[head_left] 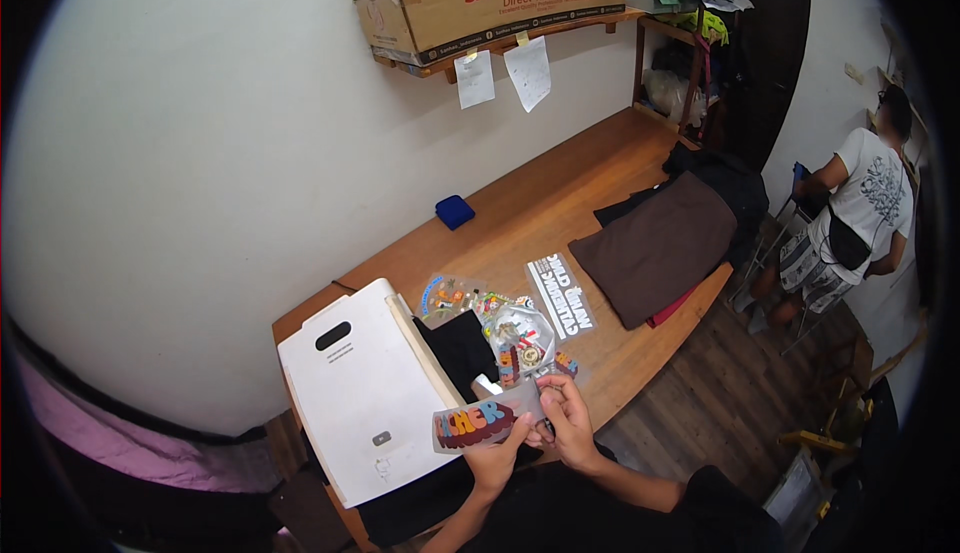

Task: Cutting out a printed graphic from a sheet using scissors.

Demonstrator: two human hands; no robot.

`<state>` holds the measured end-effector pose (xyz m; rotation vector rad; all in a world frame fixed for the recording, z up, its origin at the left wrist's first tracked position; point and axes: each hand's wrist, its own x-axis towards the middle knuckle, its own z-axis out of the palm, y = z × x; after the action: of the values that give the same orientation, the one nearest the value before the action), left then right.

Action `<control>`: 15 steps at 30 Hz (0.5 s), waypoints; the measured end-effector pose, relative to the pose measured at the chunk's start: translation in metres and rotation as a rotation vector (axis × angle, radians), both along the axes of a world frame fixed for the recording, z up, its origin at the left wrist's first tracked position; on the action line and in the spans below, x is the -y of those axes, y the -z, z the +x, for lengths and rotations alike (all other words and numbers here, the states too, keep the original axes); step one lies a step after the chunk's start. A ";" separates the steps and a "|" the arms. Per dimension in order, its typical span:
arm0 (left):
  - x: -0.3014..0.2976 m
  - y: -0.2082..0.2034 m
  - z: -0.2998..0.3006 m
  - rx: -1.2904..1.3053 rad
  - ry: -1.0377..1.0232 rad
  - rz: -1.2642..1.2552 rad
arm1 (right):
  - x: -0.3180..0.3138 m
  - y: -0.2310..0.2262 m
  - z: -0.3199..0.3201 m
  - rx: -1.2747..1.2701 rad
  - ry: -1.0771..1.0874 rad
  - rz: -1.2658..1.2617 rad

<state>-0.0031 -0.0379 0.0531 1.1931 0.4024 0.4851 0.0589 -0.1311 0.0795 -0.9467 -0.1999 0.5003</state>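
A strip of clear transfer film [487, 419] with blue, orange and maroon block lettering is held up in front of me. My left hand [496, 461] pinches its lower edge between thumb and fingers. At the right end of the film my right hand [568, 423] is closed, its fingertips on the edge. A small dark thing shows between those fingers; what it is cannot be made out. Just beyond lie more printed films [455, 296] and a round clear piece with coloured prints [522, 338]. A black cloth [460, 348] lies beside them.
To the left stands a white machine with a flat lid [365, 393]. Folded brown fabric [655, 253] lies on the wooden table [530, 218], near a film with white lettering [562, 296] and a blue folded item [455, 212]. Another person [865, 193] is at the right.
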 end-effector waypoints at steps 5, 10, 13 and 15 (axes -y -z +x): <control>0.006 -0.005 0.002 0.020 0.023 -0.034 | 0.001 0.010 0.002 0.035 0.020 0.012; 0.007 -0.008 0.003 0.053 0.050 -0.045 | 0.000 0.006 0.004 0.040 0.026 0.015; 0.008 -0.012 0.003 0.047 0.056 -0.062 | 0.000 0.009 0.006 0.105 0.035 -0.001; 0.009 -0.012 0.003 0.053 0.050 -0.057 | -0.001 0.007 0.009 0.072 0.041 -0.027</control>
<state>0.0002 -0.0466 0.0652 1.1306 0.3376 0.4581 0.0679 -0.1303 0.0722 -0.9939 -0.2388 0.4325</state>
